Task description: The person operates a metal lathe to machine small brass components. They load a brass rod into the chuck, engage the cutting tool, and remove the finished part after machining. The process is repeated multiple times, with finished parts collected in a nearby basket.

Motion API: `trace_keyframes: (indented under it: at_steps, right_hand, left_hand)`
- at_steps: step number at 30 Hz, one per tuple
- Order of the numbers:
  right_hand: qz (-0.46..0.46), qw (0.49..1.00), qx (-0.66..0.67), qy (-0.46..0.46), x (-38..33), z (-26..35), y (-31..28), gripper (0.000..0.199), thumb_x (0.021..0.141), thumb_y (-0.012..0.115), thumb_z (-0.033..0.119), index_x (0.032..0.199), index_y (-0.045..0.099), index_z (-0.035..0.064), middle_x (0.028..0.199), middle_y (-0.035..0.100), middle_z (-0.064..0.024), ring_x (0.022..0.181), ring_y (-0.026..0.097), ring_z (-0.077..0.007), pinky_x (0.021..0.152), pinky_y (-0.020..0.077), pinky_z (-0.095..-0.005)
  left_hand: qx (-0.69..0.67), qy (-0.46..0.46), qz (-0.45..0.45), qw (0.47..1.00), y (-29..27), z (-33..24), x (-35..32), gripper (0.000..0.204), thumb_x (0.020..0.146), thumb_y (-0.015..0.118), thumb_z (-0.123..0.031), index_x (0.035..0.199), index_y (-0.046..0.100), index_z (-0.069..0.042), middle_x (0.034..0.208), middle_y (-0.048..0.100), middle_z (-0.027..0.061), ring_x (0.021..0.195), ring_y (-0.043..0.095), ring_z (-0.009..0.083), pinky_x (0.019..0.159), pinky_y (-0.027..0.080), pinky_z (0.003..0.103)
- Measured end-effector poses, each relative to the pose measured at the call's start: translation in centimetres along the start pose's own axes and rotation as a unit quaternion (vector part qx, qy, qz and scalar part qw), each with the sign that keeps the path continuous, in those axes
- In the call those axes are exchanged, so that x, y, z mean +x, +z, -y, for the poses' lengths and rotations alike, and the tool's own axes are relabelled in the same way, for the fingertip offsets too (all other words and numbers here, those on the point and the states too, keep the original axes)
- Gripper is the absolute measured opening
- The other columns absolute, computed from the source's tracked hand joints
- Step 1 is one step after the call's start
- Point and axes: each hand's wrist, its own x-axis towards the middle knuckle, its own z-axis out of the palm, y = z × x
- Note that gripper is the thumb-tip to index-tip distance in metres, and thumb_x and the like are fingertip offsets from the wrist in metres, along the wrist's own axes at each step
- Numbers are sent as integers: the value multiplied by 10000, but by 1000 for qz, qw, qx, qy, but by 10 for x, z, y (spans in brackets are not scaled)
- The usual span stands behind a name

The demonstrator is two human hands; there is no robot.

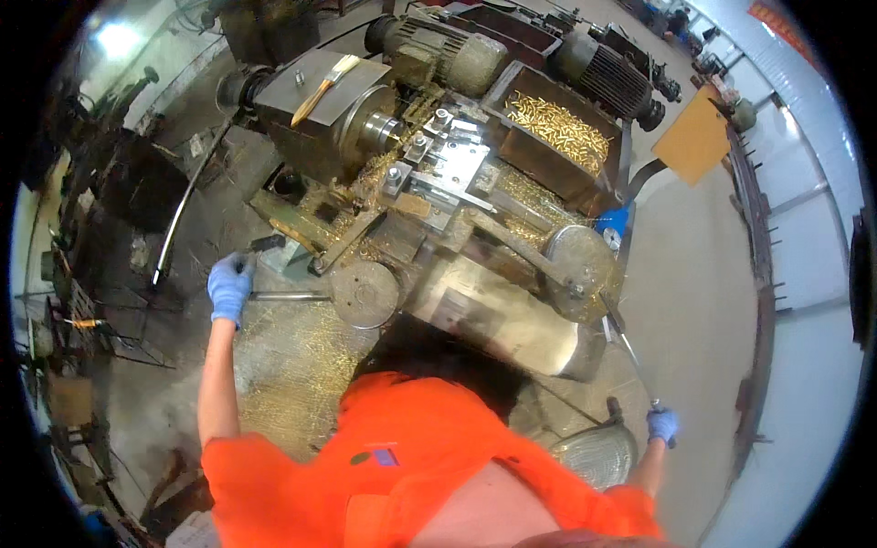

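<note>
A blue glove covers my left hand (230, 288), which is closed around the outer end of a metal lever (288, 295). That lever runs to a round steel disc (364, 295) on the front of a small lathe. Out at the lower right, my right hand (662, 425), also gloved in blue, grips the end of a second lever (630, 345). This one slants down from a larger round disc (583, 265). Between the levers, the tool slide (457, 163) carries bolted blocks. Its tooling faces the spindle chuck (376, 131), where a small brass-coloured tip shows.
A paintbrush (325, 89) lies on the headstock cover (320, 78). Behind the slide, a metal bin (548, 169) holds many small brass pieces. Electric motors (448, 55) stand at the back. Brass chips (292, 365) litter the floor. A round stool seat (598, 455) is near my right arm.
</note>
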Motion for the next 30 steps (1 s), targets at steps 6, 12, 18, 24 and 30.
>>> trace_keyframes:
  at_steps: [6,12,18,24,30]
  right_hand:
    - [-2,1000,24,3,-5,2,-3,306,658,628,349,720,667,51,738,631,-197,695,623,-361,644,492,-436]
    - [-16,999,32,20,-16,9,-5,353,647,631,383,730,667,41,754,630,-208,720,621,-372,659,493,-437]
    - [30,999,-8,10,-24,8,-7,387,653,631,401,767,669,33,793,631,-217,762,624,-368,690,490,-431]
    - [13,999,16,44,-37,9,-5,353,655,608,359,751,673,26,772,626,-225,739,630,-366,669,489,-440]
    - [42,998,25,49,-49,13,-12,365,654,625,373,748,669,23,787,628,-222,762,627,-367,691,489,-436]
  left_hand:
    - [67,10,106,992,7,-35,3,247,774,623,-295,778,637,-48,726,618,168,670,609,323,610,474,369]
    - [56,-4,94,994,3,-35,3,250,782,603,-310,824,645,-67,771,622,171,727,600,345,641,473,396]
    - [56,-12,111,992,-1,-35,4,266,789,576,-334,859,661,-91,789,628,164,753,603,342,677,475,409]
    - [62,-24,115,991,-2,-39,6,269,791,577,-333,852,657,-84,783,626,166,749,603,341,674,473,410]
    - [53,-19,100,993,-3,-39,5,268,795,576,-338,850,658,-88,767,625,168,734,602,345,658,475,411]
